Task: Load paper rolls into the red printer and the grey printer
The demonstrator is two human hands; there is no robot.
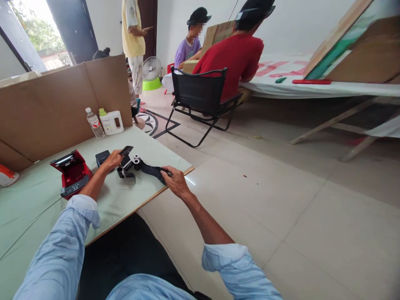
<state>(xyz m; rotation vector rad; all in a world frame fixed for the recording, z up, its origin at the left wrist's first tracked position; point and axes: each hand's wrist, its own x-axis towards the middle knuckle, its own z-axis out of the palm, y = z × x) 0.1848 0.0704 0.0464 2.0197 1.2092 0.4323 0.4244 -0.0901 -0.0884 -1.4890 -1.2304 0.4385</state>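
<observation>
A black tape dispenser (137, 166) lies on the pale green tabletop (37, 208) near its right edge. My right hand (176, 181) is closed around the dispenser's handle end. My left hand (113, 159) grips the dispenser's front part, by the roller and a raised black flap. A red label printer (72, 173) with its lid up stands just left of my left hand. A small dark box (102, 158) sits behind my left hand.
A clear water bottle (95, 123) and a white jug with a green cap (111, 122) stand before a cardboard screen (62, 104). Beyond, a person in red sits on a black folding chair (200, 100) at a long white table (312, 85); two others stand or sit farther back.
</observation>
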